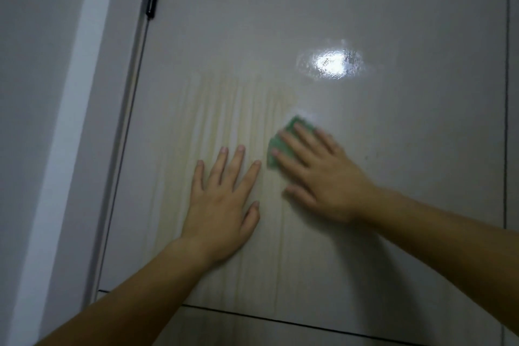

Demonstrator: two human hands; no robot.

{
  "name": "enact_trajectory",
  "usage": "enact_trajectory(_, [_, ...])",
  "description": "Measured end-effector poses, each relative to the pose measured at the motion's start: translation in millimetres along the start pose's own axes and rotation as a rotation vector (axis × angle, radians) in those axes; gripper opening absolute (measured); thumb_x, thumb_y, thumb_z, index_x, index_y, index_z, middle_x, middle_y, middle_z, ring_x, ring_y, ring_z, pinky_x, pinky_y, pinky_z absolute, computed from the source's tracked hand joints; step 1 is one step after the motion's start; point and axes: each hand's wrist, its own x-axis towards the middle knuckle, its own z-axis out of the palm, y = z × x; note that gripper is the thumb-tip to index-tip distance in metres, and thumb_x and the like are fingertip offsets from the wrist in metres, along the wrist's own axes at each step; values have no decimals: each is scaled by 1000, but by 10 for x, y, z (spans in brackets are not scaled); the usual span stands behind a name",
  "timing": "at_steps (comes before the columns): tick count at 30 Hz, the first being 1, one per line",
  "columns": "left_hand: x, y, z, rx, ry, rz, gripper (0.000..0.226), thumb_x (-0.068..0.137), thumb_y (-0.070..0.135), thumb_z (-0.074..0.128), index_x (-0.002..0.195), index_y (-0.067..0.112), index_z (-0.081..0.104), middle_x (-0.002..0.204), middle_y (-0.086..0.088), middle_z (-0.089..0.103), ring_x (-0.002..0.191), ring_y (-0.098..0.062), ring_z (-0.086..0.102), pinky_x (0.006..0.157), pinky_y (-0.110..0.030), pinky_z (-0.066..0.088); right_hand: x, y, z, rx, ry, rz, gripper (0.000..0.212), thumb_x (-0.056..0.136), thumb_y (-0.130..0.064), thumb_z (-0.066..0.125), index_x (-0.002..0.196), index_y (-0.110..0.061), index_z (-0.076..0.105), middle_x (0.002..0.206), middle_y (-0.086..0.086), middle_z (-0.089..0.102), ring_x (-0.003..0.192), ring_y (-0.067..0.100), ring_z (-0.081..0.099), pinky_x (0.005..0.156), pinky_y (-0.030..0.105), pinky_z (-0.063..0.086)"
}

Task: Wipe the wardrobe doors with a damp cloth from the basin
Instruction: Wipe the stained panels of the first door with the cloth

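Pressed the green cloth [297,124] flat to the wardrobe door [393,163] under the right hand [323,177], fingers straight — laid the left hand [222,205] just beside it, fingers spread, holding nothing.

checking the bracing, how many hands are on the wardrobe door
2. The left hand lies flat on the wardrobe door; the right hand, beside it, presses a green cloth to the door.

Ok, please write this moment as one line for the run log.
phase: wiping | right hand: pressing green cloth on wardrobe door | left hand: flat on door | streaks: left of cloth
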Motion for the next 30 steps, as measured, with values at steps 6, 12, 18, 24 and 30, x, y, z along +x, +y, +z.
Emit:
enact_trajectory(6, [-69, -387, -25, -102, 62, 26, 67, 94, 44, 39, 154, 14, 36, 167, -14, 23, 154, -31, 20, 123, -53, 23, 415, 498, -159, -6, 23, 105, 67, 102, -56, 23, 161, -24, 21, 169, 11, 13, 157, 33, 4, 125, 45, 2])
enact_trajectory(12, [-151, -782, -10, -84, 65, -188, 69, 95, 49, 30, 159, 21, 26, 170, -13, 11, 157, -35, 5, 123, -63, 6, 944, 176, -236, 58, 84, 241, 71, 101, -58, 20, 162, -24, 14, 171, 10, 5, 157, 32, -5, 126, 48, -1])
enact_trajectory(18, [-206, -946, 17, -100, 38, -144, 68, 97, 51, 25, 162, 30, 17, 171, -5, 5, 158, -31, 0, 123, -63, 9, 648, -170, -99, -60, -16, -187, 66, 103, -58, 24, 161, -27, 22, 169, 6, 15, 157, 31, 7, 126, 45, 7])
enact_trajectory(24, [-268, -1035, -21, -144, 62, -145, 72, 97, 51, 25, 161, 19, 20, 170, -10, 11, 157, -28, 8, 126, -55, 12, 1323, -107, -299, 73, 65, 272, 71, 101, -59, 16, 163, -26, 6, 171, 7, -1, 157, 27, -9, 126, 46, -6])
enact_trajectory(30, [-541, -1242, 65, -128, 48, -201, 73, 100, 52, 25, 162, 15, 12, 170, -12, 5, 157, -29, 2, 127, -50, 10, 896, -375, -93, -100, -57, -351, 66, 104, -59, 21, 160, -24, 24, 169, 10, 15, 156, 35, 8, 126, 48, 8])
